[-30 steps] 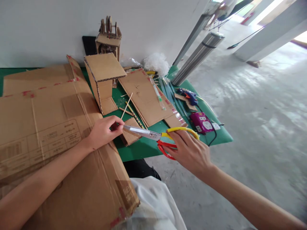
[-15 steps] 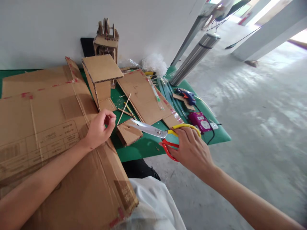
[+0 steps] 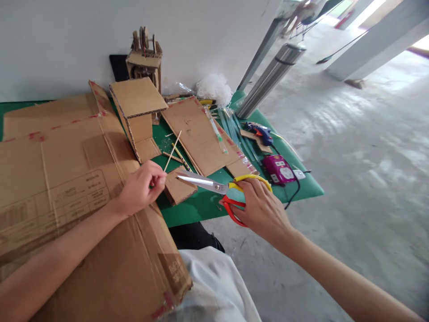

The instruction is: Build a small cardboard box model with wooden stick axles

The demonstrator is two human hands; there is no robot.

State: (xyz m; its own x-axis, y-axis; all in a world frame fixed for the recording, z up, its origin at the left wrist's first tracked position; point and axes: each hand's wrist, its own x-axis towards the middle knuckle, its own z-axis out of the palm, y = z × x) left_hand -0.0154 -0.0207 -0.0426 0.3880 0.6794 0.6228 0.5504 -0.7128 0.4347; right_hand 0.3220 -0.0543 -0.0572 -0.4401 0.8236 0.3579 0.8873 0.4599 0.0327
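My right hand (image 3: pixel 263 201) grips a pair of scissors (image 3: pixel 217 187) by its yellow and red handles. The blades point left, a little apart, with their tips over a small cardboard box (image 3: pixel 181 190) near the table's front edge. Just left of that box, my left hand (image 3: pixel 142 187) hovers above the large cardboard sheet with thumb and fingers pinched together. Whatever it pinches, if anything, is too small to make out. A thin wooden stick (image 3: pixel 173 151) slants away from close to its fingertips; I cannot tell whether they touch.
A large printed cardboard sheet (image 3: pixel 73 156) covers the left side of the green table (image 3: pixel 197 210). Behind stand an open cardboard box (image 3: pixel 139 98) and a cardboard mechanism (image 3: pixel 144 58). Rightward lie flat cardboard (image 3: pixel 197 134), a glue gun (image 3: pixel 263 134), a purple power socket (image 3: pixel 279 169) and a steel cylinder (image 3: pixel 271 80).
My left hand has shifted slightly right, toward the small box. The scissors have moved slightly left in my right hand, and their blades look more parted.
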